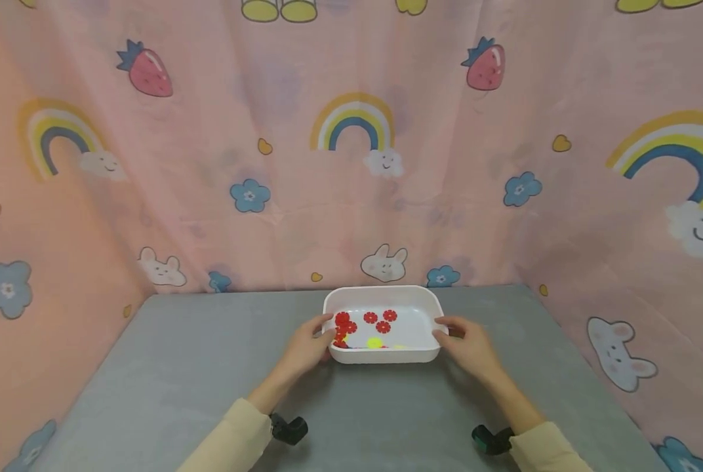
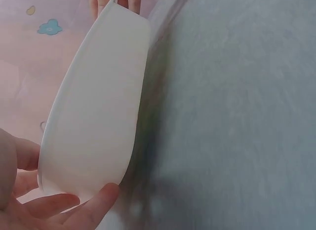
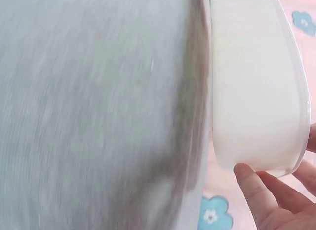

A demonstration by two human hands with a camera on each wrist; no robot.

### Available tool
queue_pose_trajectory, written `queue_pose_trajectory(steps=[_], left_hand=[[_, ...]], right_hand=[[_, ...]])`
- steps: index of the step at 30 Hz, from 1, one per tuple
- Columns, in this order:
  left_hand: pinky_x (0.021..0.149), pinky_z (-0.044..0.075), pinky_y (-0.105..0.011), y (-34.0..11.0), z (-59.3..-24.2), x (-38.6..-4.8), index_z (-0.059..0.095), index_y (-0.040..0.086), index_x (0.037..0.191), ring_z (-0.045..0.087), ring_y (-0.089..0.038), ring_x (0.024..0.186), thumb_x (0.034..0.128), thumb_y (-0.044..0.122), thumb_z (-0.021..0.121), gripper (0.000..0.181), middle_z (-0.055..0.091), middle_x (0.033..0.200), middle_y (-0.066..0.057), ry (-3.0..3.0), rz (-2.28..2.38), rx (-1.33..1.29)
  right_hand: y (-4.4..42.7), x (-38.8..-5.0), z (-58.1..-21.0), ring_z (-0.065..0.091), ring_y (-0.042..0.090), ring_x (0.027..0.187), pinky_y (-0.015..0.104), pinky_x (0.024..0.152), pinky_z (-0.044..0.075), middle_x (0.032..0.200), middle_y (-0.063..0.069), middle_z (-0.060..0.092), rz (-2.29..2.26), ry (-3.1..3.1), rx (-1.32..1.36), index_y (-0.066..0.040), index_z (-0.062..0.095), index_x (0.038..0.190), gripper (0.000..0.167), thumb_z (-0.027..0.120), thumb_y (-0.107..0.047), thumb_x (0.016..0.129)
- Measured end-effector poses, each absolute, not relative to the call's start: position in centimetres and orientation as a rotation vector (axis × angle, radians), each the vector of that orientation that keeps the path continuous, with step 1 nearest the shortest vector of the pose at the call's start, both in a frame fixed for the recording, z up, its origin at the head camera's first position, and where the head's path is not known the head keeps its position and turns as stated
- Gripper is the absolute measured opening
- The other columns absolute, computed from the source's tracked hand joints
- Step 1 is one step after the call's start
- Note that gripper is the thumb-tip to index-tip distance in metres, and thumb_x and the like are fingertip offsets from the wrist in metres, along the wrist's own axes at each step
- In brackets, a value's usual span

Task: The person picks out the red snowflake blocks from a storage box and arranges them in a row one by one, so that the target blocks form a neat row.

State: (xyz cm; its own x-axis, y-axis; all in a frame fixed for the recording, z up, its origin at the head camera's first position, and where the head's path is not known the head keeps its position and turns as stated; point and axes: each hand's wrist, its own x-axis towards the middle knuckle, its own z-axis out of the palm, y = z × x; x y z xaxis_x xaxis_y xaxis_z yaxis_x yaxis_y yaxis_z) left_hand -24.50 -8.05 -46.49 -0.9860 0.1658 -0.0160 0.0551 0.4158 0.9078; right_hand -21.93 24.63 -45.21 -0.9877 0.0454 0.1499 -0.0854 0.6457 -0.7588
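Observation:
A white rectangular tray (image 1: 413, 328) with rounded corners is at the far side of the grey table, held between both hands. My left hand (image 1: 304, 342) grips its left end, the thumb at the rim and fingers against the outer wall. At the opposite end, my right hand (image 1: 471, 345) holds the tray the same way. Inside lie several red round notched pieces (image 1: 383, 326), bunched mostly at the left, and a yellow round piece (image 1: 374, 343) near the front. The front wall hides part of the contents. Whether the base touches the table I cannot tell.
The grey tabletop (image 1: 210, 373) reaches back to a pink printed curtain (image 1: 304, 236), which also hangs along both sides. Just behind the tray is the table's far edge. A dark band device (image 1: 289, 429) is on the left wrist, another (image 1: 492, 440) on the right.

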Motion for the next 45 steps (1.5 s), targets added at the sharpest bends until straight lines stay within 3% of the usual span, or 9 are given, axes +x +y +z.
queue_pose_trajectory(steps=[7,14,23,35,41,45], left_hand=[[0.08,0.061,-0.04,-10.5,-46.0,-23.4,0.054,0.006,0.146,0.06,-0.038,0.119,0.1019,0.021,0.061,0.047,0.048,0.148,-0.027,2.572,1.643,0.168],[0.081,0.061,-0.042,-13.4,-45.7,-22.2,0.056,0.007,0.144,0.058,-0.045,0.124,0.101,0.018,0.061,0.045,0.047,0.149,-0.027,2.611,1.654,0.08],[0.079,0.061,-0.04,-16.9,-45.6,-20.6,0.056,0.006,0.145,0.06,-0.044,0.122,0.1004,0.014,0.06,0.045,0.046,0.149,-0.028,2.648,1.649,0.023],[0.077,0.062,-0.038,-20.6,-46.1,-19.1,0.056,0.002,0.143,0.062,-0.043,0.119,0.1001,0.01,0.059,0.043,0.045,0.149,-0.031,2.648,1.64,-0.042],[0.08,0.061,-0.038,-22.3,-46.1,-18.5,0.055,0.004,0.144,0.055,-0.047,0.128,0.1009,0.014,0.058,0.045,0.041,0.152,-0.031,2.629,1.588,-0.116],[0.08,0.061,-0.038,-23.1,-46.1,-18.2,0.054,0.004,0.145,0.057,-0.044,0.125,0.1009,0.014,0.058,0.046,0.041,0.153,-0.03,2.605,1.587,-0.14]], right_hand=[[22.2,-21.6,-45.4,0.058,0.043,0.122,0.056,0.096,0.053,0.135,0.024,0.061,1.314,-2.7,0.035,-0.002,0.068,0.127,0.036,0.068,-0.022,0.098],[19.2,-21.3,-45.6,0.06,0.039,0.12,0.054,0.094,0.055,0.131,0.019,0.064,1.358,-2.658,0.064,-0.006,0.07,0.125,0.034,0.07,-0.023,0.096],[15.7,-20.2,-45.8,0.062,0.035,0.116,0.049,0.088,0.058,0.127,0.013,0.067,1.418,-2.608,0.106,-0.009,0.073,0.118,0.028,0.074,-0.021,0.093],[12.7,-19.3,-46.2,0.065,0.035,0.111,0.045,0.083,0.06,0.121,0.013,0.07,1.506,-2.603,0.219,-0.007,0.074,0.115,0.026,0.075,-0.02,0.092],[11.6,-19.1,-46.4,0.066,0.033,0.108,0.045,0.085,0.06,0.119,0.012,0.071,1.543,-2.603,0.31,-0.006,0.074,0.114,0.027,0.075,-0.02,0.091],[11.1,-19.0,-46.4,0.066,0.033,0.108,0.044,0.084,0.06,0.12,0.013,0.07,1.565,-2.622,0.342,-0.004,0.073,0.115,0.029,0.075,-0.021,0.092]])
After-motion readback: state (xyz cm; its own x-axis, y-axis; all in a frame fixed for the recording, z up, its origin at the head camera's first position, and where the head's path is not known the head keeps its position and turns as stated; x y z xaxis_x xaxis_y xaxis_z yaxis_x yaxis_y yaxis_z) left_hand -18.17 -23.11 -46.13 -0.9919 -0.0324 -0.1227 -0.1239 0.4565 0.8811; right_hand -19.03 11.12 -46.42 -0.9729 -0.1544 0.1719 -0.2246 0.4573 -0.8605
